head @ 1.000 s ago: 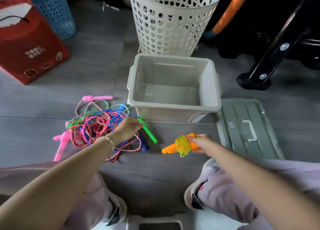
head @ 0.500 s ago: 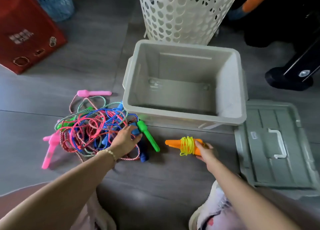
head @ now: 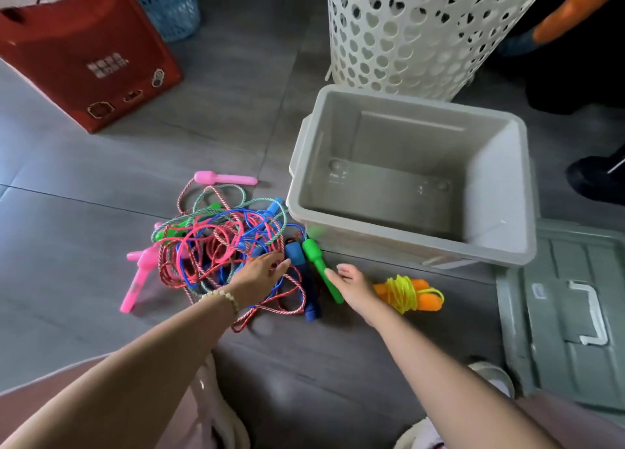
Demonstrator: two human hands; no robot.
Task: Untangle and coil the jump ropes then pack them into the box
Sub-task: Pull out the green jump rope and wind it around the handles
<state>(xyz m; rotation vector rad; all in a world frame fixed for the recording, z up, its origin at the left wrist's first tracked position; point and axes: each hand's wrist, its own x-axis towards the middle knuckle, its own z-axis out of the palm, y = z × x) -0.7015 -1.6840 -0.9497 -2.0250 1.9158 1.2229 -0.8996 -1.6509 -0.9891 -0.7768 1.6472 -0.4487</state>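
Note:
A tangle of jump ropes (head: 216,245) in pink, blue, green and red-white cord lies on the grey floor left of the grey box (head: 500,191), which has nothing inside. My left hand (head: 260,276) reaches over the tangle's right edge with fingers loosely extended. My right hand (head: 351,283) is open beside a green handle (head: 319,267), fingertips at or near it. A coiled rope with orange handles and yellow cord (head: 407,294) lies on the floor just right of my right hand, apart from it.
The box's grey lid (head: 568,316) lies flat at the right. Behind the box stands a white perforated hamper (head: 416,32). A red bag (head: 81,56) and a blue basket (head: 169,5) are at the far left. My knees and shoes fill the bottom edge.
My right hand let go of the orange-handled coil, which now lies on the floor, and moved left to the green handle. My left hand stays over the tangle. The camera leaned closer.

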